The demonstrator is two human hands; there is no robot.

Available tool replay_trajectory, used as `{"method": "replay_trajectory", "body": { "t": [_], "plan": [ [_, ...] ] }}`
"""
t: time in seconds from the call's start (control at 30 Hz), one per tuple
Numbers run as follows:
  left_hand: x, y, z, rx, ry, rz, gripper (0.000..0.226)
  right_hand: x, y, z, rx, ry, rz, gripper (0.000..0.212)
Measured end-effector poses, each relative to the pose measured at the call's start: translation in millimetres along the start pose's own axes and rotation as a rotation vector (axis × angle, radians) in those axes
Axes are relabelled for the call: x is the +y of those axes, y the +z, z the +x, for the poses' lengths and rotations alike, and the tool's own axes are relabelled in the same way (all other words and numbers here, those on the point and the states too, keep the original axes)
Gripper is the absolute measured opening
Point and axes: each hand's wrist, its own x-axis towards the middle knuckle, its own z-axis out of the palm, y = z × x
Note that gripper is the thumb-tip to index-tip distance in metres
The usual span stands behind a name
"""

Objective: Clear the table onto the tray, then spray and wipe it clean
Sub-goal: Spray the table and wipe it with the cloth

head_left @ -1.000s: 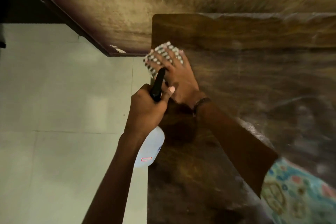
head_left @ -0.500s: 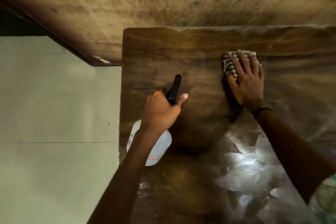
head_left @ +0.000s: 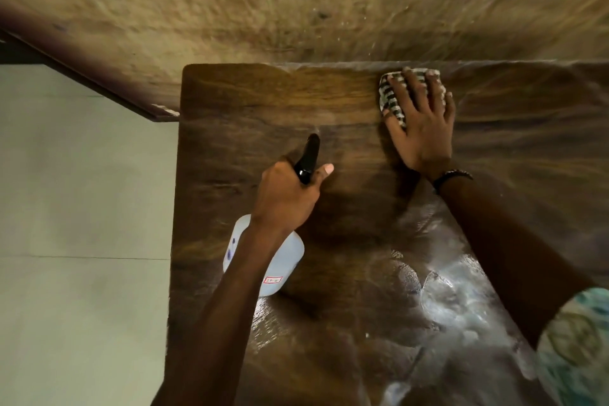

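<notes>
1. The table (head_left: 346, 273) is bare of dishes, its near part wet-streaked; no tray is in view.
2. Left hand (head_left: 285, 198) grips the spray bottle (head_left: 280, 260), nozzle aimed at dry wood.
3. Right hand (head_left: 420, 119) presses flat on the checked cloth (head_left: 390, 97) at the far edge, mid-wipe.

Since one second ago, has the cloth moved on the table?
Yes. The right hand has pushed the cloth rightward along the table's far edge, away from the far left corner where it was.
</notes>
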Motion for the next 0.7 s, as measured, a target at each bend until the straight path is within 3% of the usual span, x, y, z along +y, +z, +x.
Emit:
{"method": "replay_trajectory", "body": {
  "t": [0.1, 0.2, 0.37, 0.5, 0.57, 0.7],
  "plan": [
    [1.2, -6.3, 7.5, 0.016, -0.065, -0.031, 0.037, -34.6, 2.8, 19.9, -0.021, 0.025, 0.007, 0.059],
    [-0.6, -13.6, 14.2, 0.046, -0.095, -0.060, 0.045, -82.9, 9.2, 44.4, -0.075, -0.070, -0.024, 0.058],
    [-5.1, -26.0, 15.5, 0.096, -0.095, -0.086, 0.047, -166.5, 23.7, 61.9, -0.167, -0.365, -0.042, 0.057],
    [-9.6, -27.2, 10.0, 0.087, -0.128, -0.095, 0.040, -159.3, 25.6, 43.3, -0.190, -0.640, -0.042, 0.056],
    [-12.0, -28.5, 6.8, 0.088, -0.140, -0.092, 0.038, -124.2, 22.2, 31.4, -0.108, -0.534, -0.021, 0.057],
    [-15.0, -29.8, 2.1, 0.079, -0.125, -0.120, 0.037, -54.2, 10.5, 22.8, 0.019, 0.046, 0.006, 0.059]
  ]
}}
